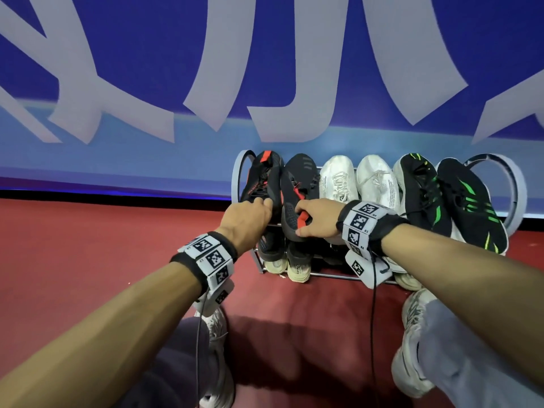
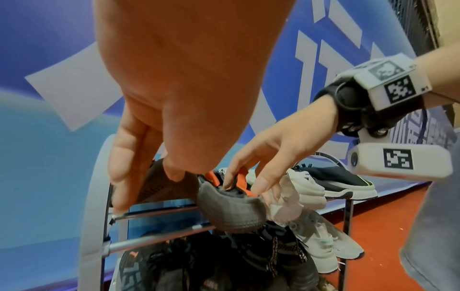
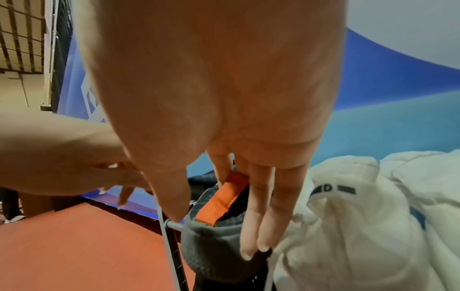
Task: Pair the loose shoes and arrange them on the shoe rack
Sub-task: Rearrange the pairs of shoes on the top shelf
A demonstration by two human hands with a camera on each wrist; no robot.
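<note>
On the shoe rack [image 1: 513, 184], both hands seemingly grip one black-red shoe each.

Looks like an indoor sports hall or event venue: red sport-style floor [image 1: 117, 245], huge blue banner [image 1: 147, 54] with white lettering (running wall-wide), wire mesh fencing [image 3: 22, 35] at the side.
</note>
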